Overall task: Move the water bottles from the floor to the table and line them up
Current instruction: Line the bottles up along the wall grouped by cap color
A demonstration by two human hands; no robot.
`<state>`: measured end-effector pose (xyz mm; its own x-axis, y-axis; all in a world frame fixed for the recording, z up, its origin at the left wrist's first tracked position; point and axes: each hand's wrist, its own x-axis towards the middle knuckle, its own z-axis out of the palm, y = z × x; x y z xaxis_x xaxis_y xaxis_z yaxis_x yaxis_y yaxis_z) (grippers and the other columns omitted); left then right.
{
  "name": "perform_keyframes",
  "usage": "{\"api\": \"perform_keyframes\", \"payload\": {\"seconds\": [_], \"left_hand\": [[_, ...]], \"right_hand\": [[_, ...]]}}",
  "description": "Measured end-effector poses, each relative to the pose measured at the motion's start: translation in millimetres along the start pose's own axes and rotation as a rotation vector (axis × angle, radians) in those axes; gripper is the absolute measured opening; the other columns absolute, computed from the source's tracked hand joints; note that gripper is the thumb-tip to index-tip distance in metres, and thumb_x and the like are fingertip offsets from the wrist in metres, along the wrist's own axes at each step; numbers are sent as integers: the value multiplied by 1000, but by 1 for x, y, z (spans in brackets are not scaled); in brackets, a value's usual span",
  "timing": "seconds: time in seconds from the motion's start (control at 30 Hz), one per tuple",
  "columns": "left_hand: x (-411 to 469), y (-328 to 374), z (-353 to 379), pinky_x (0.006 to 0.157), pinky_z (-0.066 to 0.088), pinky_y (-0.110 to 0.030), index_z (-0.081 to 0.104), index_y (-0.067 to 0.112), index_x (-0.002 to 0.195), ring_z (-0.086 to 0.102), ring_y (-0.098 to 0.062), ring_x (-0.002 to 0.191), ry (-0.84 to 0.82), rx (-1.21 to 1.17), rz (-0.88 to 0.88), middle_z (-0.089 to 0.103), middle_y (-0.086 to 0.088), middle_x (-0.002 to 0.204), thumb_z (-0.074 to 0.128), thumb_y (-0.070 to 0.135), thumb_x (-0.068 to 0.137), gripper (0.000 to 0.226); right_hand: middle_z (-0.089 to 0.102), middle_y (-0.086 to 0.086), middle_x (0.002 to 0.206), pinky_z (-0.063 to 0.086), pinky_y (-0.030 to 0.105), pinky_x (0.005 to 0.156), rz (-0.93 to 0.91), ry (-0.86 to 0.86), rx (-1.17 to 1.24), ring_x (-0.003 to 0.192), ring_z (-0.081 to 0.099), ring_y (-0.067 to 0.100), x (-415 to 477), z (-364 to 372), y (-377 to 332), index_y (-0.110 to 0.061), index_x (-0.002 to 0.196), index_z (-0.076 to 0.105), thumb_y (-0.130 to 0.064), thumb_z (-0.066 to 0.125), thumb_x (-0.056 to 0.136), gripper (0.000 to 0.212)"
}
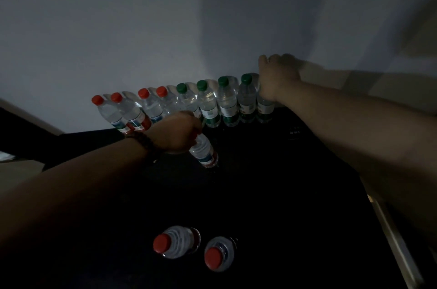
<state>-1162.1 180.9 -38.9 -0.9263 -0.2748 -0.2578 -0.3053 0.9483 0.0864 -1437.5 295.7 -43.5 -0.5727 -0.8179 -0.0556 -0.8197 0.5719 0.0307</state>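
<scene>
The row of bottles (208,104) stood at the back of the table (272,182) against the wall (142,28), and the right hand (276,80) gripped the end bottle (264,109) by its top. The left hand (175,132) had its fingers curled round a stray bottle (203,151) just before the row. This looked like the lining-up step: next, it and the two front bottles (176,242) would need to join the row.

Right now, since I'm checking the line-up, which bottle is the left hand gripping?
The bottle just in front of the row, its top hidden under the left hand; the others stand along the wall or nearer the camera.
</scene>
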Motion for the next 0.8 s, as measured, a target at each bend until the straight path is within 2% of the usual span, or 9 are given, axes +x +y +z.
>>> {"api": "perform_keyframes", "payload": {"seconds": [0.07, 0.13, 0.33, 0.4, 0.5, 0.57, 0.67, 0.73, 0.8], "left_hand": [[-9, -6, -3, 91, 52, -35, 68, 17, 119, 59, -17, 104, -16, -14, -29, 61, -3, 116, 69, 28, 93, 29], [-19, -14, -4, 86, 50, -30, 67, 20, 119, 58, -15, 101, -16, -33, -71, 59, -1, 116, 69, 27, 93, 27], [-52, -45, -7, 79, 49, -28, 68, 25, 108, 58, -14, 95, -23, -17, -192, 61, 4, 108, 69, 24, 90, 18], [-65, -59, -7, 77, 48, -27, 68, 26, 104, 59, -13, 93, -37, 10, -221, 63, 4, 107, 70, 24, 89, 15], [-86, -89, -6, 77, 52, -27, 68, 23, 100, 61, -13, 92, -45, 31, -253, 65, 2, 105, 70, 22, 88, 12], [-102, -109, -5, 82, 56, -30, 69, 22, 103, 62, -14, 94, -51, 29, -251, 65, 1, 106, 70, 22, 89, 14], [-125, -140, -4, 81, 55, -28, 68, 25, 106, 61, -9, 90, -64, 6, -263, 64, 4, 100, 71, 22, 91, 16], [-138, -164, 0, 82, 53, -26, 68, 24, 107, 61, -11, 92, -61, 7, -257, 63, 4, 99, 71, 20, 91, 17], [-148, -189, 4, 86, 54, -29, 68, 21, 110, 62, -14, 95, -48, 4, -261, 63, 3, 100, 72, 20, 91, 19]], "right_hand": [[47, 27, 125, 45, 40, 77, 3, 67, 26, 109, 51, 42, -9, -4, -14, -5, 131, 39, -15, 73, 79, 63], [48, 23, 124, 46, 42, 76, -25, 80, 75, 111, 52, 43, -21, -7, -35, -7, 130, 41, -16, 70, 82, 58], [55, 18, 127, 44, 33, 74, -316, -110, 187, 108, 60, 37, -61, -13, -127, -8, 133, 52, -10, 64, 88, 47], [63, 13, 113, 50, 32, 68, -375, -215, 156, 90, 63, 28, -74, -20, -160, -10, 115, 61, -7, 61, 90, 26], [61, 7, 91, 40, 29, 53, -429, -341, 31, 71, 56, 18, -84, -26, -211, -12, 91, 60, -5, 60, 93, 7], [61, 7, 92, 43, 30, 54, -447, -382, -41, 75, 58, 19, -88, -31, -243, -12, 91, 61, -9, 61, 94, 5], [64, 7, 101, 54, 32, 70, -452, -416, -59, 84, 62, 21, -90, -37, -288, -9, 106, 65, -13, 60, 96, 12], [58, 4, 90, 47, 30, 64, -472, -419, -83, 74, 54, 17, -89, -38, -316, -10, 98, 58, -14, 58, 98, 4], [54, 3, 86, 44, 31, 66, -459, -418, -74, 72, 52, 16, -88, -39, -341, -14, 100, 58, -14, 58, 98, 2]]}}
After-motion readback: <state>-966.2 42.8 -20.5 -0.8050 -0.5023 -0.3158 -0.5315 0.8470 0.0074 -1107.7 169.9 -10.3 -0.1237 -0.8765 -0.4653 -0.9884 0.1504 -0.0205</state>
